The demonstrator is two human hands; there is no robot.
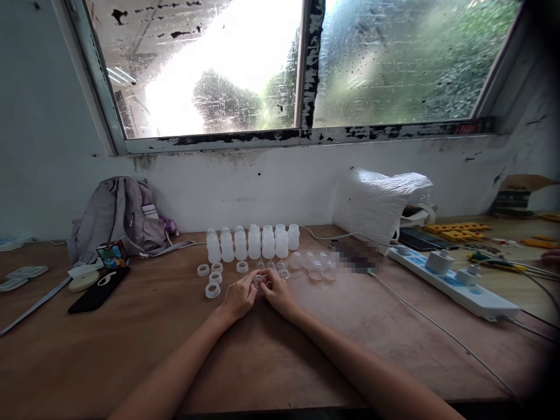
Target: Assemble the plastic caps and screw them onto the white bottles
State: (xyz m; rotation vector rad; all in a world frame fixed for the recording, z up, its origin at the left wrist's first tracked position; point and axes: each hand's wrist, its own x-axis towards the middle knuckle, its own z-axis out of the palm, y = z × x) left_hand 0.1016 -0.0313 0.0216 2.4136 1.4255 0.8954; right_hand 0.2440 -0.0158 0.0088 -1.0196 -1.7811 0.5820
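My left hand [239, 297] and my right hand [277, 293] meet at the middle of the wooden table [144, 332], fingers curled together round a small clear plastic piece [259, 280]. Just beyond them stands a row of several small translucent white bottles [254, 241]. White screw rings [213, 279] lie to the left of my hands. Clear domed caps [312, 263] and small clear teats [275, 267] lie to the right and front of the row.
A grey backpack [116, 217] leans on the wall at left, with a small colourful carton [112, 254] and a black phone [98, 289] before it. A white plastic bag [378, 201] and a white power strip [455, 284] with cables sit at right. Another person's fingertips [551, 255] show at the far right.
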